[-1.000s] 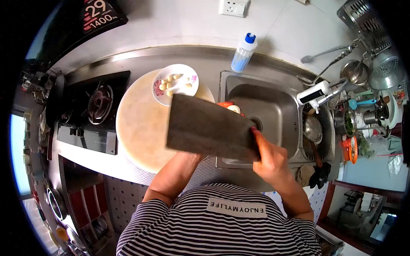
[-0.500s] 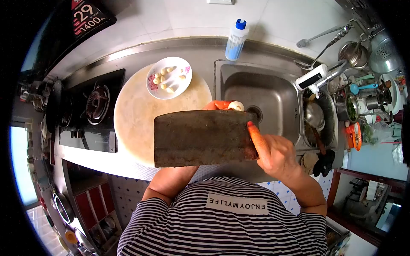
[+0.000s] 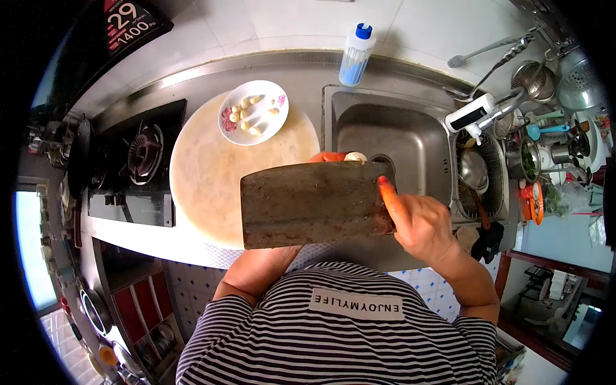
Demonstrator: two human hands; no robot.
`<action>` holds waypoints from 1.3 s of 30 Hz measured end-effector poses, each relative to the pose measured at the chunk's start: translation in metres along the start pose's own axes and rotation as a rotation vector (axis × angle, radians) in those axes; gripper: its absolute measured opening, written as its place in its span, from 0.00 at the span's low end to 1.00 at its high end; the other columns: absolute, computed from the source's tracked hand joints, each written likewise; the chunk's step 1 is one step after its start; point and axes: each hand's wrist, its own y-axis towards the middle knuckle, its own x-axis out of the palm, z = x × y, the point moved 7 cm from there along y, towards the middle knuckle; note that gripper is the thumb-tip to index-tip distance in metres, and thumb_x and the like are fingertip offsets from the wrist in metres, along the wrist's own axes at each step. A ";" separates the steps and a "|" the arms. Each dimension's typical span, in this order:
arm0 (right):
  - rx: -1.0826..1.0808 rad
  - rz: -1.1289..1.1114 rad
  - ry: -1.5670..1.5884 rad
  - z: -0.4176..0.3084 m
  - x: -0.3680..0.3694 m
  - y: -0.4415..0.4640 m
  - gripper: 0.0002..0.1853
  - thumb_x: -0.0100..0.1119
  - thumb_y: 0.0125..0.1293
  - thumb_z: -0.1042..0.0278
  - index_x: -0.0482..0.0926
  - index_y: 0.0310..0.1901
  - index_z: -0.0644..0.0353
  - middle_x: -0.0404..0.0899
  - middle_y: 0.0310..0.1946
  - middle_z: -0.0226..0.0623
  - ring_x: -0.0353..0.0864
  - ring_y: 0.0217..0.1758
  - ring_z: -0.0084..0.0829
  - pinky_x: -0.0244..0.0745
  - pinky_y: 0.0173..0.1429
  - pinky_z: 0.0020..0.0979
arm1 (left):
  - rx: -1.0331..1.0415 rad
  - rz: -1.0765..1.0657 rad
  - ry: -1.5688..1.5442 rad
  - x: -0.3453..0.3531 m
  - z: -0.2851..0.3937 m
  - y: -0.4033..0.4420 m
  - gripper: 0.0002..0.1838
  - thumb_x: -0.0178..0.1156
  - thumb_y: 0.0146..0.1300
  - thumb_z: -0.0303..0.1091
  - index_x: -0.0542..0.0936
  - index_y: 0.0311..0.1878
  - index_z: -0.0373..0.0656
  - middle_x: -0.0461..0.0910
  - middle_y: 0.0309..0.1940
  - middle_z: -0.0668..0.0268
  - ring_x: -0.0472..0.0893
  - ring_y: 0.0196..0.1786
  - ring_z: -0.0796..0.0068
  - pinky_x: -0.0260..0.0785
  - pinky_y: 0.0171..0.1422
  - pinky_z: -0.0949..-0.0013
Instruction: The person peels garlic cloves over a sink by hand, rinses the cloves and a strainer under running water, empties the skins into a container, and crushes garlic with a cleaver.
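Note:
A broad, dark cleaver (image 3: 314, 205) is held by my right hand (image 3: 420, 224), its flat side facing up toward me. The right fingers are closed at its handle end, and the index finger lies along the blade. Only part of my left hand (image 3: 326, 156) shows beyond the blade's far edge. At its fingertips a whitish piece of garlic (image 3: 355, 156) sticks out; the cleaver hides the rest. Left of the hands is a round cutting board (image 3: 205, 186). On the board's far part stands a white flowered plate (image 3: 266, 133) with several peeled garlic cloves (image 3: 244, 126).
A steel sink (image 3: 410, 147) lies right of the board, with a faucet (image 3: 475, 119) at its right side. Behind the sink stands a blue-capped bottle (image 3: 356, 58). A black gas stove (image 3: 138, 163) is at left. Utensils and a dish rack (image 3: 484, 205) crowd the right.
The cleaver and my right hand have shifted slightly to the right, and the blade covers more of the garlic. My left hand remains behind the blade.

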 end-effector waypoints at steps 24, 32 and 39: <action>0.009 -0.027 -0.001 0.005 0.006 0.001 0.33 0.57 0.47 0.77 0.67 0.61 0.68 0.65 0.18 0.31 0.71 0.18 0.28 0.68 0.22 0.29 | 0.012 -0.015 -0.061 -0.013 -0.012 0.004 0.22 0.53 0.67 0.41 0.69 0.59 0.39 0.73 0.54 0.63 0.73 0.56 0.75 0.67 0.61 0.69; 0.042 -0.039 -0.093 0.024 0.010 -0.007 0.28 0.56 0.53 0.77 0.68 0.59 0.67 0.68 0.18 0.32 0.72 0.18 0.28 0.70 0.21 0.31 | 0.035 0.120 -0.299 -0.043 -0.056 0.012 0.20 0.54 0.66 0.36 0.69 0.60 0.41 0.72 0.55 0.62 0.74 0.55 0.67 0.69 0.60 0.59; 0.077 0.049 0.141 0.014 -0.001 -0.006 0.34 0.61 0.40 0.81 0.70 0.56 0.72 0.75 0.22 0.41 0.78 0.21 0.36 0.73 0.26 0.34 | 0.013 -0.010 -0.082 -0.025 -0.026 0.018 0.18 0.52 0.67 0.40 0.70 0.57 0.42 0.74 0.50 0.65 0.73 0.55 0.75 0.66 0.61 0.70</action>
